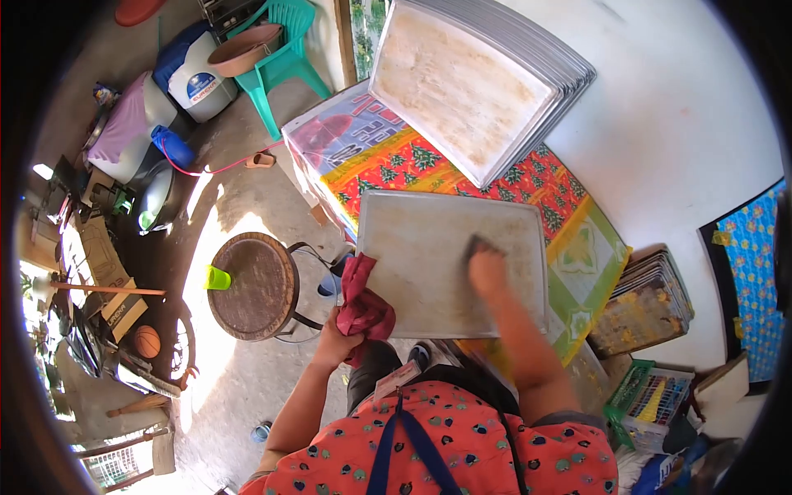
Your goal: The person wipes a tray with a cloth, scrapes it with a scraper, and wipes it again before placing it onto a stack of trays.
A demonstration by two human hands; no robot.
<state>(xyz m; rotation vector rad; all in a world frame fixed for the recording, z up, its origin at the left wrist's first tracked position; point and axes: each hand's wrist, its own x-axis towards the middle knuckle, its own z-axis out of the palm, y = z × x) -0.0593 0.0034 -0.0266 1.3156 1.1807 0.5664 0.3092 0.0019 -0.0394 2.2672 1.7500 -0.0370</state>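
A large metal baking tray lies on the cloth-covered table, its surface dull with brownish stains. Pressed to the right half of that tray is my right hand, closed on a small dark piece that is blurred, so I cannot tell its kind. A crumpled maroon cloth is gripped in my left hand, at the tray's lower left corner. Part of the cloth hangs over the tray's edge. Behind, a tall stack of similar trays stands on the table, the top one stained brown.
The tablecloth has Christmas trees and green patterns. Left of me is a round stool with a green cup. More stained trays lean at the right, above a crate. A green chair holds a basin.
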